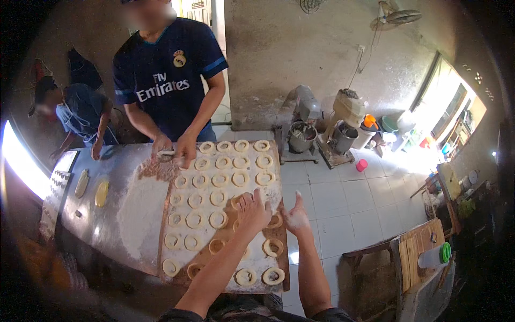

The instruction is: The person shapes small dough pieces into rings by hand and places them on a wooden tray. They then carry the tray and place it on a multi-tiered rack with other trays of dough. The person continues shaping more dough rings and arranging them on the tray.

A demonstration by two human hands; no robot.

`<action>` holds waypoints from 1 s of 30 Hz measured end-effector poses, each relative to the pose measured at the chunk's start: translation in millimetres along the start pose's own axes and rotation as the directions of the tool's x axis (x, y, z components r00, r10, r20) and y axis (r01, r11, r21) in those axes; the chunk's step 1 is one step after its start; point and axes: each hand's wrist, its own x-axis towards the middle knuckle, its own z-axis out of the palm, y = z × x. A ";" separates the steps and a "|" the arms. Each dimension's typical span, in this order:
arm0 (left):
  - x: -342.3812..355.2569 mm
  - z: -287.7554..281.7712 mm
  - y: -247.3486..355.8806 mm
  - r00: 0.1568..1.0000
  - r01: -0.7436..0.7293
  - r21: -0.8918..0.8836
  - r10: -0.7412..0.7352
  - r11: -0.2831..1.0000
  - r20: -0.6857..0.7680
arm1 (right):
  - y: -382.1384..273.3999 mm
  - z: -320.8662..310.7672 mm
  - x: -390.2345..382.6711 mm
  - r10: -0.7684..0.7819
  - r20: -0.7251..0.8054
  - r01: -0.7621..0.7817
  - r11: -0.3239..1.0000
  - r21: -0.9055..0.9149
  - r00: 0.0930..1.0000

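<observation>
- While the right hand (296,216) hangs floury at the board's right edge, its fingers look spread and released, with nothing visible in them.
- Reaching over the rows, the left hand (254,213) has its underside turned from me, so I cannot tell whether it grips or touches anything.
- Dough rings (211,219), already shaped, lie ahead of, to the left of and below the left hand, in loose rows across a wooden board (182,257); the forearm and its shadow obscure some.
- All the rings I can make out look pale, so I'd judge the shaping well along and no baking or frying done on these.
- Just ahead of the right hand and right of the left one, a floury patch of board has no ring on it; whether it's meant to stay bare I can't say.
- Farther left of the left hand, loose flour (140,206) covers the metal tabletop (110,236), not cleaned up yet.
- Past that flour, farther left again, a yellow oval lump (102,193) sits unformed, perhaps work left over.
- Beyond the left hand, across the table, a co-worker (169,80) has both hands near the board's far corner, around a small tool (166,153).
</observation>
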 end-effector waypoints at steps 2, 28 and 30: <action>-20.8 7.5 -11.6 0.993 -0.120 0.038 0.119 0.992 0.026 | 4.9 7.1 -22.1 0.174 0.212 -0.143 0.978 -0.155 0.962; -164.7 -9.0 -27.6 0.903 -0.421 0.193 0.429 0.886 0.001 | 35.9 14.1 -100.2 -0.162 -0.019 0.151 0.953 -0.261 0.987; -179.2 -12.8 -24.8 0.927 -0.363 0.160 0.373 0.918 -0.038 | 50.7 12.8 -115.3 -0.165 -0.050 0.156 0.977 -0.146 0.985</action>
